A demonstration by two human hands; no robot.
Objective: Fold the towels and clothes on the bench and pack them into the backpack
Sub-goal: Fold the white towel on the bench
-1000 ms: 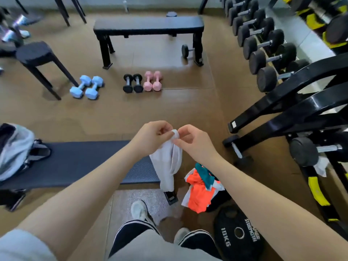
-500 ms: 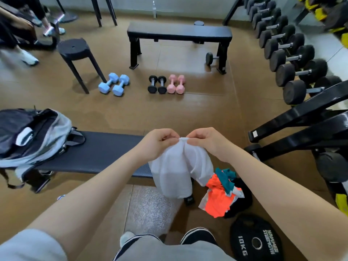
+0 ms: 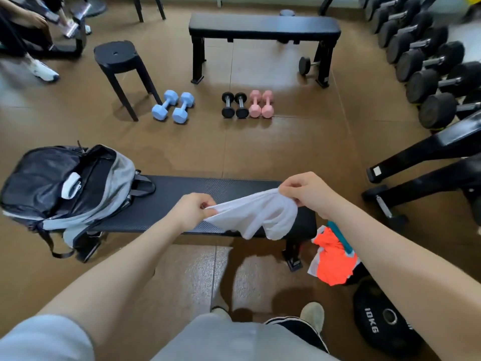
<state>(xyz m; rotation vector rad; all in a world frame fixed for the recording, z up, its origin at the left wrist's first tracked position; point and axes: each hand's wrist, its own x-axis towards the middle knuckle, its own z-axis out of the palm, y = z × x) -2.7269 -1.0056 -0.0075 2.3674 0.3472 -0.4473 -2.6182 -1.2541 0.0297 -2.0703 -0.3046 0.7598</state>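
Note:
A white towel (image 3: 263,217) hangs stretched between my two hands above the dark bench (image 3: 187,191). My left hand (image 3: 191,211) pinches its left corner and my right hand (image 3: 307,195) grips its right corner, a little higher. The towel's middle sags over the bench's near edge. A grey and black backpack (image 3: 65,188) lies open on the bench's left end. An orange, white and teal pile of clothes (image 3: 333,259) lies off the bench's right end, partly behind my right forearm.
A 10 kg black weight plate (image 3: 385,321) lies on the floor at lower right. Blue (image 3: 173,106), black (image 3: 234,105) and pink dumbbells (image 3: 261,104) sit beyond the bench, near a black stool (image 3: 122,63) and a second bench (image 3: 264,27). A dumbbell rack (image 3: 429,69) fills the right. A person's legs (image 3: 39,66) show at far left.
My hands have moved apart, spreading the white towel wide over the bench; before, they held it bunched together. The view has shifted left, showing more of the backpack.

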